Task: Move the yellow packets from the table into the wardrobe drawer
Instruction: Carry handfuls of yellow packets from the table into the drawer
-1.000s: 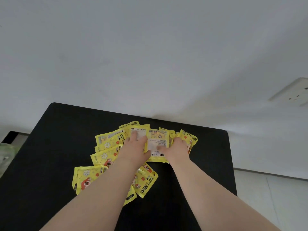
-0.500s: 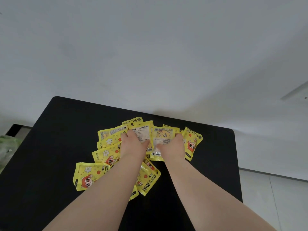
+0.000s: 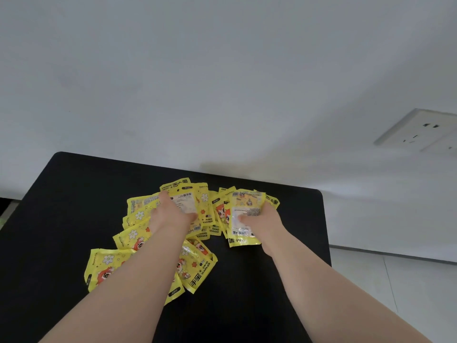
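Several yellow hand-warmer packets [image 3: 197,266] lie fanned out on a black table [image 3: 61,194]. My left hand [image 3: 170,214] lies on the middle of the fan, its thumb and fingers around a packet [image 3: 188,206] with a white label side up. My right hand [image 3: 262,219] grips a small bunch of packets [image 3: 244,214] at the right end of the fan, thumb on top of a label-side packet. More packets [image 3: 108,266] lie under and left of my left forearm. No wardrobe or drawer is in view.
A white wall stands just behind the table. A white wall socket [image 3: 420,132] sits at the right. Pale tiled floor [image 3: 395,280] shows to the right of the table, and a dark gap lies past the table's left edge.
My right hand has pulled its bunch of packets to the right, opening a gap in the fan. My left hand has closed on a label-side packet in the middle.
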